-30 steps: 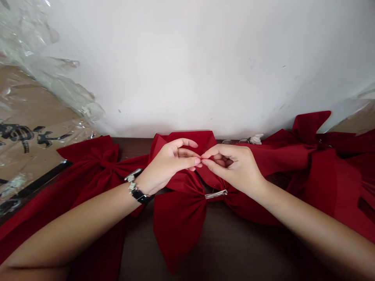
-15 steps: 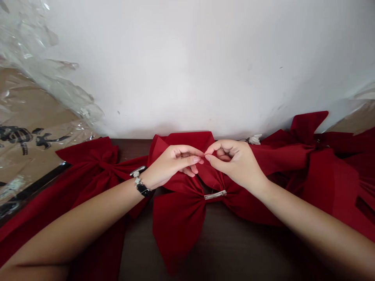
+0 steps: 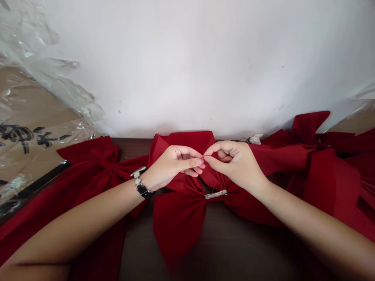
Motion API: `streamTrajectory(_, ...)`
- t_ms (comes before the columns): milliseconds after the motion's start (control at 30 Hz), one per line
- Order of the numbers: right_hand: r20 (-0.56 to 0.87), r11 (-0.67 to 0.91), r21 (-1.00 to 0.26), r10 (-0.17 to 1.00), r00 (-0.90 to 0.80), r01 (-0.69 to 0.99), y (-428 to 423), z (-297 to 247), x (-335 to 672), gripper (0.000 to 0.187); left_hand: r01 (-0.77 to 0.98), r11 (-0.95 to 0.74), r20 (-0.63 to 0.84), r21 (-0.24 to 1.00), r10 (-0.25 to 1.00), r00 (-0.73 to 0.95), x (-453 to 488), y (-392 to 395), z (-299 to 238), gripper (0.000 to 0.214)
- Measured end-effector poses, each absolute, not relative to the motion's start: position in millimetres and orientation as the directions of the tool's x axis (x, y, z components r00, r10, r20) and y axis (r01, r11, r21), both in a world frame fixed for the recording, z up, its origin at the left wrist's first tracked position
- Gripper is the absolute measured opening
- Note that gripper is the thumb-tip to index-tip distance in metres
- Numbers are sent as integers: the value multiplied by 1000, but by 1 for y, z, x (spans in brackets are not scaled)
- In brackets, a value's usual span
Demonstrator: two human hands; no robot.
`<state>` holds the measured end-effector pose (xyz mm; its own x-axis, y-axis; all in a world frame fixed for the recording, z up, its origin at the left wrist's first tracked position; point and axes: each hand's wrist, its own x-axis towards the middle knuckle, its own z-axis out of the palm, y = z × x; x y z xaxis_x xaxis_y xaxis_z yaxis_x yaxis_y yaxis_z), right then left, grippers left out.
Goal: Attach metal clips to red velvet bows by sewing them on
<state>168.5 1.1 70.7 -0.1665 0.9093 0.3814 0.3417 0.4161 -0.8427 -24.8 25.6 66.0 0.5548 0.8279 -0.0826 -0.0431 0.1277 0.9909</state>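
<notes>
**Left hand:** And there was the left hand, a black-and-silver wristband on its wrist, its grip closed thumb to forefinger on a fine red strand, right over the middle of the bow.

**Right hand:** The right hand came in to meet it, its grip pinched tight at the same spot, fingertips touching the left's; the strand was too thin to follow far.

**Bow:** A large red fabric bow lay flat on a dark wooden table, directly beneath both hands, with a silver metal clip across its centre.

**Risk:** A slackened pinch could have let that slim strand slip, and a hard tug could have puckered the cloth.

**Around:** Left of the central bow sat a second red bow, with a crumpled clear plastic sheet beyond it. Right of the central bow lay a third red bow, overlapping others, and a crumpled white scrap. Behind the central bow rose a white wall. Nothing stood between the hands.
</notes>
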Motion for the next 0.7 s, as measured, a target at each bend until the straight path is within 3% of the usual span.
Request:
streamTrajectory(200,321,368,-896,923,-212,248,4,71,171,14,3,40,-36,999,836,547,-25,24,71,15)
streamTrajectory(467,305,352,-904,928,-212,241,3,73,170,10,63,-99,47,993,829,557,-27,24,75,15)
streamTrajectory(700,224,274,-944,940,-257,182,7,73,174,20,53,-86,42,995,832,554,-28,24,73,16)
